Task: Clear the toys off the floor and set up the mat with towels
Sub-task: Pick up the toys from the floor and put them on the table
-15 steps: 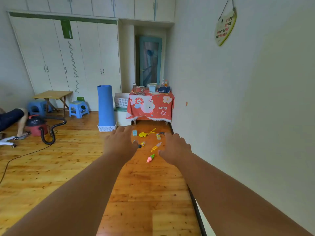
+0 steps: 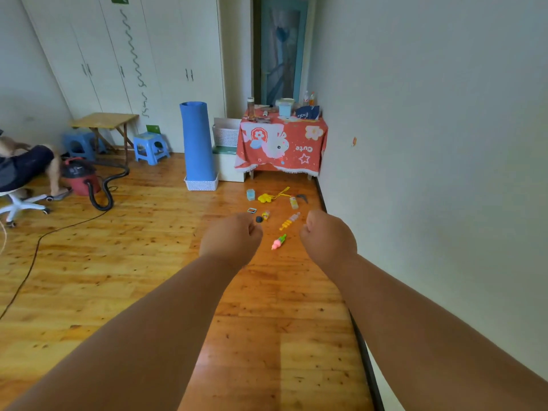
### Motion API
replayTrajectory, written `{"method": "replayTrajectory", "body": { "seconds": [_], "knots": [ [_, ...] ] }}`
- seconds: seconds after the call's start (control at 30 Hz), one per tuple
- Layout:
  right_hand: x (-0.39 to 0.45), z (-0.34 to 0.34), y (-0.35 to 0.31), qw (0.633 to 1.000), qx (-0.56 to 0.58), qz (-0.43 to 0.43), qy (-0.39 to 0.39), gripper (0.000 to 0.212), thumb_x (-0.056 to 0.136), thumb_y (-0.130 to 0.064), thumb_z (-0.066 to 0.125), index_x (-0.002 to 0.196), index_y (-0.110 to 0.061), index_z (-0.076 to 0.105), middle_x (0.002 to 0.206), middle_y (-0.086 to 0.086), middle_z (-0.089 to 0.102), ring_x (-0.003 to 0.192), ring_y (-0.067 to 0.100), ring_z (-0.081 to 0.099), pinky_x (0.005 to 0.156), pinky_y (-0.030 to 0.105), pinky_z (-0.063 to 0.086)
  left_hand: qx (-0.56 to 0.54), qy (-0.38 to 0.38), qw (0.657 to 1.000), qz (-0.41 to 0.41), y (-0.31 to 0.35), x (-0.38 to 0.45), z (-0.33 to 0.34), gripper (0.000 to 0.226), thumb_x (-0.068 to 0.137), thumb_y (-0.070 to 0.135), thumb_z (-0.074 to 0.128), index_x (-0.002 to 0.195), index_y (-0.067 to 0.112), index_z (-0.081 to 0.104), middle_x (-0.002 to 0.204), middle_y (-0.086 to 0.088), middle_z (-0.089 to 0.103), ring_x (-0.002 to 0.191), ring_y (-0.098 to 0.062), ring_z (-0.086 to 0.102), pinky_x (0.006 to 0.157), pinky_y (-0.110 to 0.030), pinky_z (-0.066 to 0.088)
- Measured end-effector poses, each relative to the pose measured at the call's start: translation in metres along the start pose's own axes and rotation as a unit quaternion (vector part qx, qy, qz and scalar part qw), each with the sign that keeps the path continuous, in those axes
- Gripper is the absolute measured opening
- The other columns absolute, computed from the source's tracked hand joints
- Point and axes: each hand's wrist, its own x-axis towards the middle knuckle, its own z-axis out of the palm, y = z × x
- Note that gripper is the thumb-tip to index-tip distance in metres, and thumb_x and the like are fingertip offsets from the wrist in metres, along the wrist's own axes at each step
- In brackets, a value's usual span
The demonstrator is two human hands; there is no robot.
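Note:
Several small toys lie on the wooden floor ahead by the right wall: a pink and green carrot-like toy [image 2: 278, 241], a yellow and pink skewer [image 2: 289, 221], a yellow toy [image 2: 265, 198], a pale blue cup [image 2: 250, 194] and a small bottle [image 2: 293, 202]. A rolled blue mat [image 2: 198, 140] stands upright in a white basket [image 2: 201, 184]. Both arms stretch forward above the floor. My left hand [image 2: 231, 240] and my right hand [image 2: 327, 237] are curled into fists, holding nothing, with the carrot-like toy seen between them. No towels show.
A table with a red cartoon cloth [image 2: 281, 143] stands against the far wall with clutter on top. A red vacuum cleaner [image 2: 78, 176] with hose and cord lies at left, beside a seated person [image 2: 26, 164] on a white chair. Blue stools [image 2: 151, 148] and a wooden table [image 2: 105, 120] stand by the wardrobes.
Both hands have curled from loosely spread fingers into fists. The view has tilted downward and come closer to the toys.

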Motion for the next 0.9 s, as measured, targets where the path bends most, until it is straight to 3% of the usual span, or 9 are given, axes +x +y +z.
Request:
{"method": "replayTrajectory", "body": {
  "seconds": [0.23, 0.4, 0.57, 0.7, 0.9],
  "knots": [
    [0.103, 0.098, 0.005, 0.996, 0.006, 0.053, -0.076, 0.033, 0.09, -0.027, 0.052, 0.061, -0.027, 0.037, 0.058, -0.005, 0.047, 0.052, 0.009, 0.046, 0.044, 0.024, 0.029, -0.023, -0.1, 0.995, -0.017, -0.065, 0.111, 0.087, 0.036, 0.086, 0.037, 0.054, 0.059, 0.017, 0.04, 0.054, 0.001, 0.051, 0.049, -0.016, 0.045, 0.044, -0.025, 0.027],
    [0.18, 0.137, 0.017, 0.99, 0.022, 0.094, -0.103, 0.023, 0.085, -0.032, 0.05, 0.065, -0.022, 0.045, 0.059, -0.003, 0.048, 0.056, 0.015, 0.05, 0.047, 0.029, 0.036, 0.003, -0.164, 0.986, -0.014, -0.078, 0.195, 0.12, 0.035, 0.087, 0.04, 0.053, 0.062, 0.018, 0.043, 0.059, 0.003, 0.052, 0.053, -0.014, 0.045, 0.045, -0.025, 0.025],
    [0.25, 0.187, 0.043, 0.986, 0.044, 0.121, -0.103, 0.022, 0.082, -0.035, 0.048, 0.063, -0.026, 0.042, 0.058, -0.005, 0.048, 0.053, 0.01, 0.048, 0.044, 0.026, 0.033, -0.007, -0.205, 0.979, -0.017, -0.083, 0.273, 0.178, 0.033, 0.087, 0.041, 0.055, 0.063, 0.02, 0.045, 0.063, 0.003, 0.054, 0.055, -0.015, 0.048, 0.046, -0.027, 0.029],
    [0.323, 0.244, 0.091, 0.982, 0.052, 0.137, -0.123, 0.023, 0.083, -0.033, 0.055, 0.065, -0.028, 0.042, 0.061, -0.007, 0.05, 0.055, 0.008, 0.049, 0.046, 0.025, 0.036, -0.008, -0.22, 0.975, -0.03, -0.082, 0.346, 0.252, 0.029, 0.086, 0.04, 0.057, 0.066, 0.021, 0.048, 0.065, 0.003, 0.056, 0.06, -0.016, 0.051, 0.048, -0.027, 0.033],
    [0.43, 0.337, 0.167, 0.963, 0.042, 0.142, -0.226, 0.022, 0.084, -0.035, 0.065, 0.08, -0.031, 0.044, 0.075, -0.011, 0.05, 0.068, 0.012, 0.053, 0.062, 0.028, 0.051, -0.023, -0.224, 0.973, -0.056, -0.085, 0.458, 0.352, 0.015, 0.082, 0.031, 0.058, 0.073, 0.024, 0.048, 0.076, 0.006, 0.058, 0.068, -0.018, 0.055, 0.053, -0.028, 0.037]
  ]
}}
